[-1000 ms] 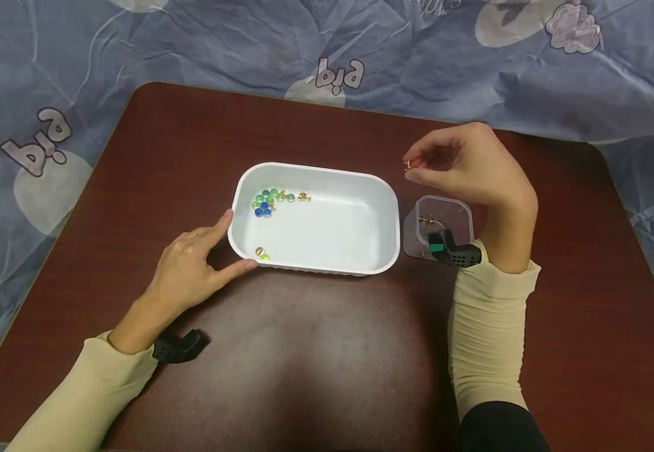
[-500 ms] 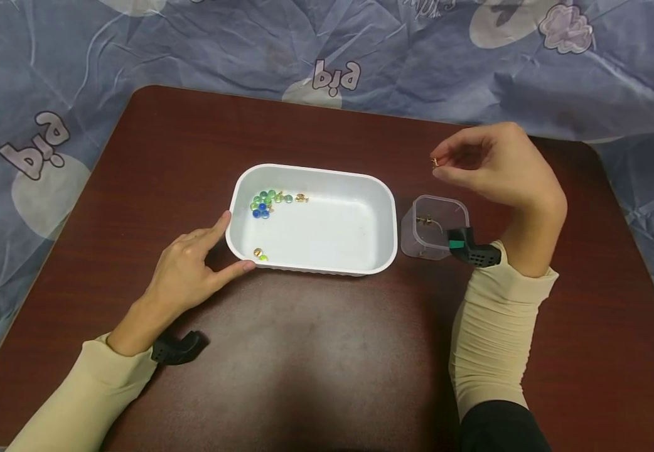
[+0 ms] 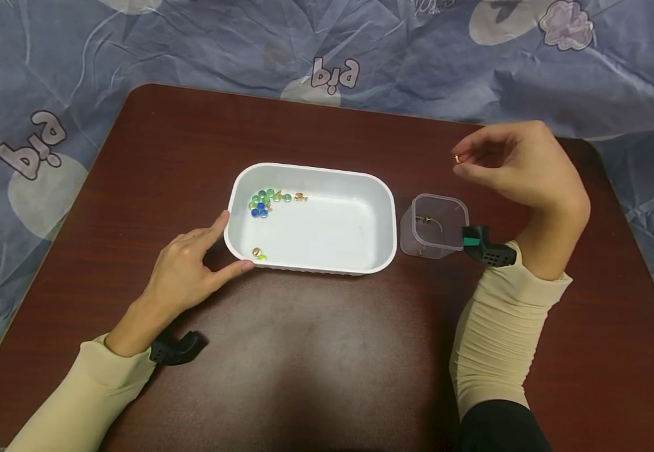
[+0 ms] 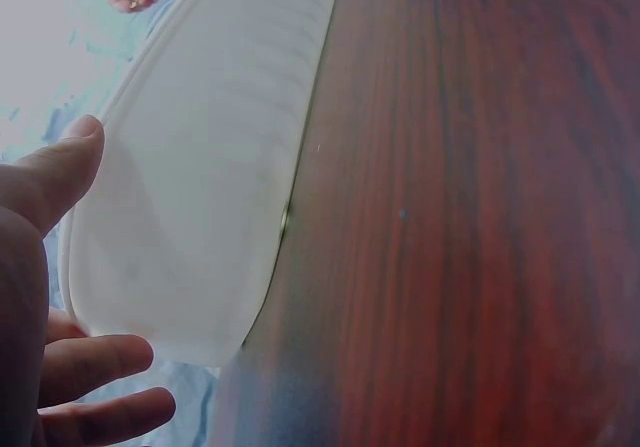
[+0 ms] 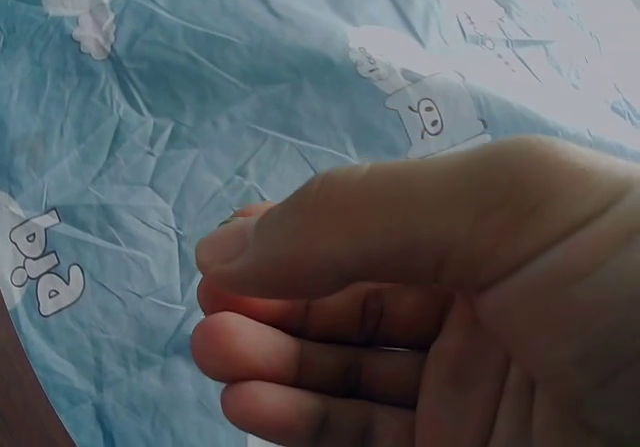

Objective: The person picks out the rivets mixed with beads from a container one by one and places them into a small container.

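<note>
Left hand (image 3: 182,270), fingers spread, touches the white oblong plastic tray (image 3: 327,235), likely steadying its left end; right of it, the right hand (image 3: 533,164) pinches a tiny gold metallic piece (image 3: 456,159), presumably 'cause it's fiddly.

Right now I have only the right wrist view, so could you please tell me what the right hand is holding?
Observer: In the head view, the right hand pinches a small gold piece.
Operator: Thank you; where is the left hand, please?
Observer: It touches the left end of the white tray.
Operator: And could you say what stands by the tray's other end?
Observer: A clear box stands on the table, just to the tray's right.
</note>
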`<state>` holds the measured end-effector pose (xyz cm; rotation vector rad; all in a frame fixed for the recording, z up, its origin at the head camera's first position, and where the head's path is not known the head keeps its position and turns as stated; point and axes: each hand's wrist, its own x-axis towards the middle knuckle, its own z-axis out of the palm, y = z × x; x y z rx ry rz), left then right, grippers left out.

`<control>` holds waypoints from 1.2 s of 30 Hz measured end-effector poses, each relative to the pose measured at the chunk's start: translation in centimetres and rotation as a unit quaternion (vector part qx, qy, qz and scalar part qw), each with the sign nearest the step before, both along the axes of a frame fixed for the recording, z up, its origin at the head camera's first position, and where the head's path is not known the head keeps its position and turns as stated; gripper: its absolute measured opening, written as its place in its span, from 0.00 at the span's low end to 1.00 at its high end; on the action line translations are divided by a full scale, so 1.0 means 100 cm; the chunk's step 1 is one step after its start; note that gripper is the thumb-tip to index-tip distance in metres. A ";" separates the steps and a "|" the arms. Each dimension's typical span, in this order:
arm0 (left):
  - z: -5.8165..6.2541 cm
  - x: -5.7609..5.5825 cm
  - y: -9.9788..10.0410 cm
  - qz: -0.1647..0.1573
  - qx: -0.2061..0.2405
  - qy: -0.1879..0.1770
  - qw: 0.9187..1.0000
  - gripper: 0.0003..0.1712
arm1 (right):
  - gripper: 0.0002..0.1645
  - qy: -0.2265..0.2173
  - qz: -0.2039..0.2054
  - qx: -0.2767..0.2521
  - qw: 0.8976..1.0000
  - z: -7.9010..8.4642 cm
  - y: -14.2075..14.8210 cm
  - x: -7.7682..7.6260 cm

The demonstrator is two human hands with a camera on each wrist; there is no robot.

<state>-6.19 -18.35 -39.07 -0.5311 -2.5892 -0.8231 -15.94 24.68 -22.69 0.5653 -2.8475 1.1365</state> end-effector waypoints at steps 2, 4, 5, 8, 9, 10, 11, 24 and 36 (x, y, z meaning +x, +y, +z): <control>0.000 0.000 0.000 0.000 0.000 0.000 1.000 0.60 | 0.06 -0.003 -0.006 -0.001 1.000 0.001 0.003 0.001; 0.000 0.000 0.000 -0.002 0.001 0.001 1.000 0.59 | 0.07 -0.006 -0.015 0.005 1.000 0.002 0.005 0.002; 0.000 0.000 0.000 -0.003 0.002 0.002 1.000 0.59 | 0.07 -0.006 -0.020 0.010 1.000 0.003 0.007 0.002; 0.000 0.000 0.000 -0.004 0.003 0.004 1.000 0.58 | 0.08 -0.006 -0.033 0.024 0.999 0.004 0.010 0.004; 0.000 0.000 0.000 -0.004 0.003 0.005 1.000 0.58 | 0.08 -0.007 -0.037 0.028 0.999 0.004 0.011 0.005; 0.000 0.000 0.000 -0.004 0.004 0.005 1.000 0.59 | 0.08 -0.007 -0.040 0.030 0.999 0.005 0.012 0.005; 0.000 0.000 0.000 -0.005 0.004 0.005 1.000 0.58 | 0.08 -0.009 -0.044 0.031 0.999 0.005 0.013 0.006; 0.000 0.000 0.000 -0.001 0.010 0.015 1.000 0.59 | 0.09 -0.034 -0.045 0.023 0.998 0.008 0.025 0.011; -0.002 0.000 0.000 -0.002 0.009 0.014 1.000 0.59 | 0.06 -0.013 -0.076 0.062 0.995 0.008 0.023 0.012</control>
